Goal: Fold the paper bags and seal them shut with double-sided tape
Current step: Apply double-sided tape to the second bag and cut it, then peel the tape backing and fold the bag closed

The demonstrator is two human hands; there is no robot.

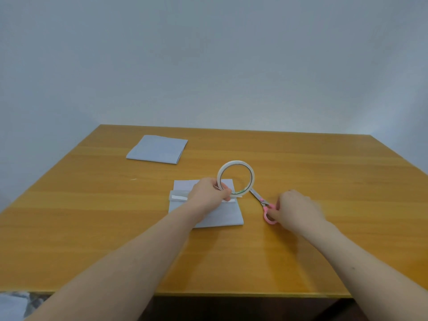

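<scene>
— While the left hand [209, 189] pinches the tape roll [235, 178] over the paper bag [220, 216], which step is it?
— Cutting tape. At three o'clock, the right hand [295, 208] grips the scissors [262, 202]; next, snip carefully.

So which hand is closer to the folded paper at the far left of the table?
Left. The left hand holds the tape roll nearer that folded paper; the right hand grips the scissors farther right.
</scene>
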